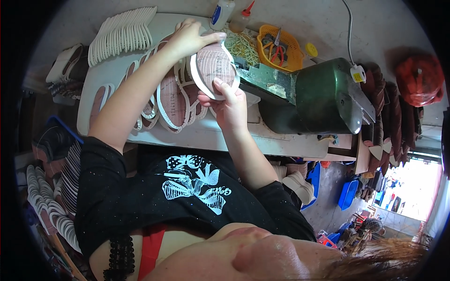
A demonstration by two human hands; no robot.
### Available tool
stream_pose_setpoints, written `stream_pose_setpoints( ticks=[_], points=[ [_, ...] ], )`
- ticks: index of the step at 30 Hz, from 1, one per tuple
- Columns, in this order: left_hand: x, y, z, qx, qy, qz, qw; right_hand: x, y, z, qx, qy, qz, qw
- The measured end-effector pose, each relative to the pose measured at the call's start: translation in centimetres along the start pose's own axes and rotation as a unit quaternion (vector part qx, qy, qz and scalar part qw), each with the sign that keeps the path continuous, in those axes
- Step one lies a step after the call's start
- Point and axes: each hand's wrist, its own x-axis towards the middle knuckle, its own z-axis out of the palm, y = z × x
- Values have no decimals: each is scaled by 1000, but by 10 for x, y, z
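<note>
Both hands hold one pink shoe insole with a white rim [212,65] above the white worktable [211,136]. My left hand [190,38] grips its far edge from above. At the near edge my right hand [227,104] has its thumb pressed on the white rim. Under the hands lies a fanned row of similar pink soles with white edging [171,100].
A dark green machine [323,96] stands right of the hands. A yellow basket with scissors [280,46], glue bottles [222,13] and a stack of white strips [119,33] sit at the table's far side. Piles of soles [49,196] lie lower left.
</note>
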Motion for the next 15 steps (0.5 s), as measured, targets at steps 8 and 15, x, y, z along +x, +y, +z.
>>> stream_pose_setpoints(
  ticks=[8,15],
  points=[
    [28,27,-43,-95,-434,107,889,9,-11,8,16,54,-38,998],
    [21,28,-62,-20,-441,106,891,10,-13,3,28,1,-27,999]
  ],
)
